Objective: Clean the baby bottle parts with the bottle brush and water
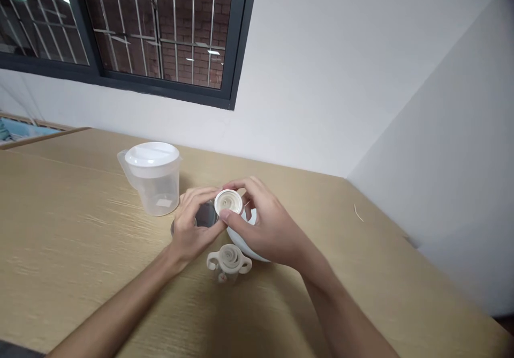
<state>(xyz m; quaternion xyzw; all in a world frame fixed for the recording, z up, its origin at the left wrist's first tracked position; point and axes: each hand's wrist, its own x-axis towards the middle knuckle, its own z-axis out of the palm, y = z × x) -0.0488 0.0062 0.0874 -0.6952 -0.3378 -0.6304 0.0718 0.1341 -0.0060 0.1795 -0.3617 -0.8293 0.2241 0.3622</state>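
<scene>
A round white lid (228, 201), its ringed, cream-coloured inside turned toward me, is held up above the table. My right hand (261, 213) pinches it between thumb and fingers. From the other side, my left hand (196, 218) curls round its edge with thumb and fingertips. Just below stands a small clear cup (230, 259) with two pale side handles and concentric rings at its top. Behind my left hand is a dark, see-through container (206, 214), partly covered. My right hand hides much of a white, rounded bowl-like vessel (243, 243).
A translucent pitcher (155, 186) with a white lid stands left of my hands on the wooden table (80, 229). A thin pale strip (358, 213) lies at the right. Behind rise a white wall (305, 79) and a barred window (160, 31).
</scene>
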